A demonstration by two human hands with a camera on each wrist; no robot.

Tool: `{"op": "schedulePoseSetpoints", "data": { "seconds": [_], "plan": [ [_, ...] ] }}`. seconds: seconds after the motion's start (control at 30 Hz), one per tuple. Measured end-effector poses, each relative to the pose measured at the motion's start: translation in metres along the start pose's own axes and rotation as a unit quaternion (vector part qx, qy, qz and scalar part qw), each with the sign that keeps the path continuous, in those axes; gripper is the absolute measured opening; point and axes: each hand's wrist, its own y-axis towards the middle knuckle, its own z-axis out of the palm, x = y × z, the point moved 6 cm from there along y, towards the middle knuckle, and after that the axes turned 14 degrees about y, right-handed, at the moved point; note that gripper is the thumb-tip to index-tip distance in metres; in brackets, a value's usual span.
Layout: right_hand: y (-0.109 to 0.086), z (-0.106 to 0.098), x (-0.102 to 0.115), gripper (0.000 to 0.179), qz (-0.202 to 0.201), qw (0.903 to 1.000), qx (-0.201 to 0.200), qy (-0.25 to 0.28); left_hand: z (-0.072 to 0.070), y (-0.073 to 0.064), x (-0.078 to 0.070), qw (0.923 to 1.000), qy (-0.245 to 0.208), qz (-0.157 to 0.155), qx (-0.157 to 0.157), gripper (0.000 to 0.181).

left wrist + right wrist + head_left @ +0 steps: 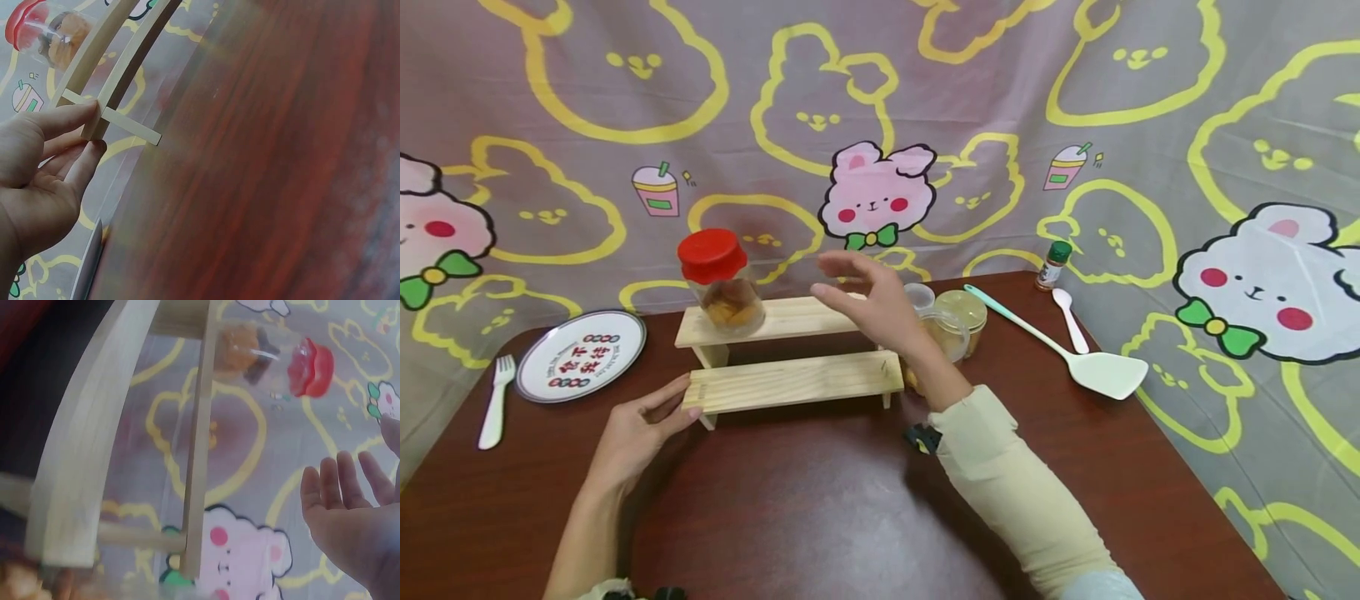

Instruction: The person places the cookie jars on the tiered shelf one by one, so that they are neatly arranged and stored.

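Observation:
A two-step wooden rack (797,382) stands mid-table. My left hand (634,437) pinches the left end of its lower step, and the left wrist view shows the thumb and fingers on either side of that wooden board (115,81). On the upper step's left end sits a clear jar (730,304) with a red lid (709,254) and orange-brown contents. My right hand (883,304) hovers over the upper step's right end, holding nothing. In the right wrist view its fingers (347,484) are spread and relaxed, apart from the red-lidded jar (250,353).
Right of the rack stand jars, one with a yellowish lid (962,310), partly behind my right forearm. Farther right lie a white spatula (1105,373), a white spoon (1070,321) and a green-capped bottle (1052,267). A plate (538,367) and white fork (496,404) lie left.

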Motion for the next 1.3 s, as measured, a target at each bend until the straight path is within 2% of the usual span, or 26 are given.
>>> {"op": "schedulePoseSetpoints", "data": {
  "seconds": [0.27,0.43,0.6,0.67,0.9,1.13,1.3],
  "plan": [
    [-0.019,-0.035,-0.007,0.032,0.018,0.9998,-0.01,0.006,-0.002,-0.002,0.001,1.0,0.0,0.0,-0.002,0.067],
    [-0.029,-0.053,-0.008,0.032,0.029,0.999,-0.03,-0.018,-0.003,-0.004,0.003,1.0,0.002,-0.004,0.0,0.067],
    [-0.04,-0.073,-0.01,0.031,0.043,0.996,-0.043,-0.066,-0.001,-0.003,0.002,1.0,0.0,-0.006,0.001,0.068],
    [-0.046,-0.082,-0.011,0.03,0.04,0.9944,-0.046,-0.086,0.0,-0.003,0.002,1.0,-0.005,-0.003,0.0,0.068],
    [-0.07,-0.115,-0.019,0.03,0.021,0.9944,-0.043,-0.094,0.003,-0.002,0.001,0.9996,-0.026,0.01,0.009,0.068],
    [-0.083,-0.13,-0.028,0.035,0.039,0.99,-0.028,-0.133,0.0,0.0,-0.001,0.9997,-0.024,0.009,0.005,0.068],
    [-0.09,-0.134,-0.035,0.045,0.079,0.9842,-0.012,-0.158,-0.001,-0.001,0.0,0.9997,-0.025,0.004,0.003,0.069]
  ]
}}
